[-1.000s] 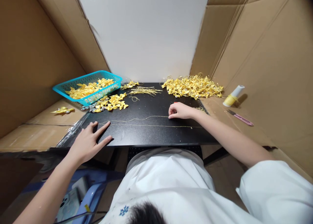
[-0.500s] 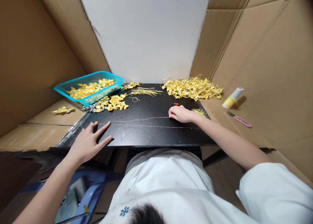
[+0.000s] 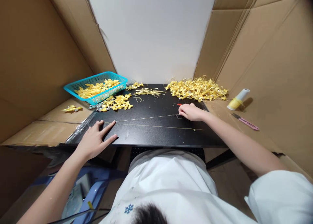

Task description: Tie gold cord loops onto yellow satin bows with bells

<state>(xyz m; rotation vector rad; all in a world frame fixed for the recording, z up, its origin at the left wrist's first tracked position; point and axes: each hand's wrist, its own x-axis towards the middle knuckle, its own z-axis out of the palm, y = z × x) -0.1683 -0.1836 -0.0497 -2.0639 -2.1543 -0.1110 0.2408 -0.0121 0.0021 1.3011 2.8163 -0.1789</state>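
Observation:
Two thin gold threads (image 3: 151, 122) lie stretched across the black table (image 3: 146, 136). My left hand (image 3: 96, 139) rests flat on the table's left front corner, fingers spread, pinning the left end of the threads. My right hand (image 3: 192, 112) is closed in a pinch on the right end of the upper thread. A small red thing (image 3: 179, 104) lies just behind my right hand.
A turquoise basket (image 3: 97, 87) of yellow bows stands at the back left, with loose bows (image 3: 117, 102) beside it. A big heap of yellow bows (image 3: 198, 88) lies at the back right. Short gold strands (image 3: 148, 92) lie mid-back. A thread spool (image 3: 238, 99) and pink cutter (image 3: 245, 122) rest on cardboard at right.
My right hand has slid a little to the right along the upper thread. My left hand has stayed flat in place. The view has shifted slightly.

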